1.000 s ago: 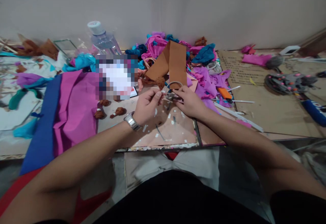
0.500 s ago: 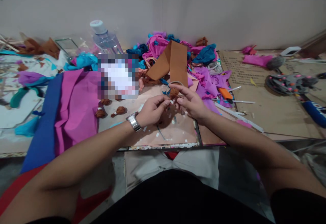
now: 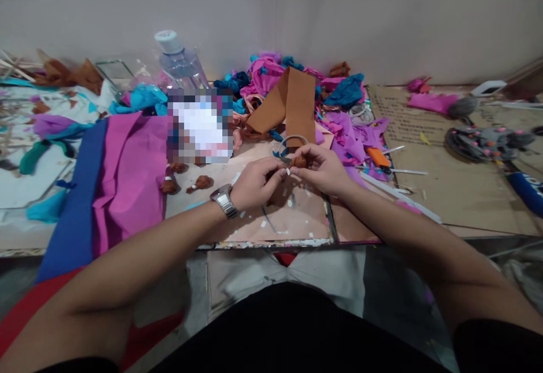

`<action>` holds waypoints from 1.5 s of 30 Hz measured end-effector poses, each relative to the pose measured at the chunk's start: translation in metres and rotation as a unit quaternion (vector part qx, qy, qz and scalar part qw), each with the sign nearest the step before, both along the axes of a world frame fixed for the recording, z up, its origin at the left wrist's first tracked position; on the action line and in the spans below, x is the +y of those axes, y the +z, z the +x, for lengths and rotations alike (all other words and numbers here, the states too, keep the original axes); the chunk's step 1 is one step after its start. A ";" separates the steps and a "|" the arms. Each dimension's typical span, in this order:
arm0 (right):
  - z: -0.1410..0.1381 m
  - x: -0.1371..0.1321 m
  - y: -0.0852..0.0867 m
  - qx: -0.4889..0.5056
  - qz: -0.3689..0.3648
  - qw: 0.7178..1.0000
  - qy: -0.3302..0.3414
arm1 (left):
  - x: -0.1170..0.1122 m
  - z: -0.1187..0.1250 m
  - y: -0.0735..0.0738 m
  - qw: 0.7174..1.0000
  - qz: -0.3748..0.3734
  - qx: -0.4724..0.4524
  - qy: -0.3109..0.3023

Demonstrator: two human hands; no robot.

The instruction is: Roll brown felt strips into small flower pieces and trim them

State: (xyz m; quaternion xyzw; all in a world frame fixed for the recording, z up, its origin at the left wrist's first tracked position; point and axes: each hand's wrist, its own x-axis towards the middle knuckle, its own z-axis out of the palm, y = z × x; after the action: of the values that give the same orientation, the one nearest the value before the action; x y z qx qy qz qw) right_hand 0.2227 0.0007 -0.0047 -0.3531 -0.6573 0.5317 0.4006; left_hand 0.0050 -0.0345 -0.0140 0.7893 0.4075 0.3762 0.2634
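Observation:
My right hand (image 3: 326, 170) pinches a small brown crepe-paper bud (image 3: 300, 161) between thumb and fingers. My left hand (image 3: 258, 182), with a metal watch on the wrist, has thumb and forefinger closed at the bud's narrow end, where a small white strip (image 3: 288, 172) shows. What exactly those fingertips grip is too small to make out. Just behind the hands lies a pale ring (image 3: 292, 137), partly hidden. To the left, several similar brown buds (image 3: 202, 182) with white bands rest on the tabletop. A folded brown paper strip (image 3: 300, 102) lies beyond my hands.
A clear bottle (image 3: 183, 68) with a white cap stands at the back left, behind a blurred-out patch. Pink paper (image 3: 129, 175) covers the left side. Purple scraps (image 3: 352, 135), an orange-handled cutter (image 3: 377, 157) and white sticks (image 3: 403, 196) lie at right, beside cardboard (image 3: 424, 175).
My right fingers have closed in around the brown bud, which has shifted slightly right and down. My left hand stays near the bud's narrow end.

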 end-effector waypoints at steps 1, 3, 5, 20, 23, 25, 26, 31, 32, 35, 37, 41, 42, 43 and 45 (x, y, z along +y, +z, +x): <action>0.000 -0.001 0.001 -0.008 0.004 1.000 -0.007 | 0.000 0.000 0.000 1.000 0.007 0.004 0.001; 0.001 -0.002 0.001 -0.026 0.018 0.999 -0.015 | 0.001 -0.001 0.001 1.000 0.011 0.008 0.004; 0.001 -0.004 0.000 -0.040 0.039 0.998 -0.012 | 0.001 -0.002 0.002 1.000 0.010 0.010 0.008; 0.007 -0.002 -0.002 -0.188 0.320 0.929 -0.008 | 0.001 -0.002 0.002 0.999 -0.017 0.022 0.017; 0.006 -0.001 -0.004 -0.178 0.319 0.931 -0.013 | 0.000 -0.001 0.000 0.998 -0.052 -0.020 0.030; 0.005 -0.001 -0.004 -0.178 0.293 0.939 -0.027 | 0.000 -0.001 -0.001 0.995 -0.075 -0.058 0.042; 0.005 -0.001 -0.004 -0.177 0.275 0.944 -0.033 | 0.001 -0.001 -0.002 0.992 -0.084 -0.076 0.046; 0.002 -0.005 -0.003 -0.099 0.136 0.986 0.000 | 0.003 -0.001 0.000 0.988 -0.097 -0.109 0.050; 0.002 -0.005 -0.003 -0.082 0.102 0.991 0.009 | 0.003 -0.001 0.001 0.987 -0.101 -0.110 0.050; 0.004 -0.004 -0.002 -0.060 0.086 0.994 0.022 | 0.004 -0.001 0.002 0.979 -0.140 -0.140 0.053; 0.005 -0.002 -0.002 -0.071 0.135 0.988 0.032 | 0.005 -0.001 0.002 0.969 -0.173 -0.168 0.054; 0.006 0.002 -0.001 -0.122 0.225 0.967 0.017 | 0.007 -0.001 0.000 0.966 -0.180 -0.176 0.059; 0.006 0.002 -0.001 -0.132 0.229 0.964 0.008 | 0.007 -0.001 0.000 0.968 -0.176 -0.171 0.060; 0.006 0.002 -0.001 -0.139 0.227 0.964 0.001 | 0.007 -0.001 -0.001 0.970 -0.172 -0.164 0.060; 0.005 0.002 0.000 -0.144 0.211 0.967 -0.016 | 0.007 -0.001 -0.002 0.974 -0.164 -0.147 0.058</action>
State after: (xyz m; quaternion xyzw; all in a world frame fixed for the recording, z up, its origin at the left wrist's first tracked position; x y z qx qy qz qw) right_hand 0.2279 0.0023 -0.0044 -0.3439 -0.7998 0.3180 0.3754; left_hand 0.0036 -0.0278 -0.0155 0.6467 0.4651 0.4309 0.4240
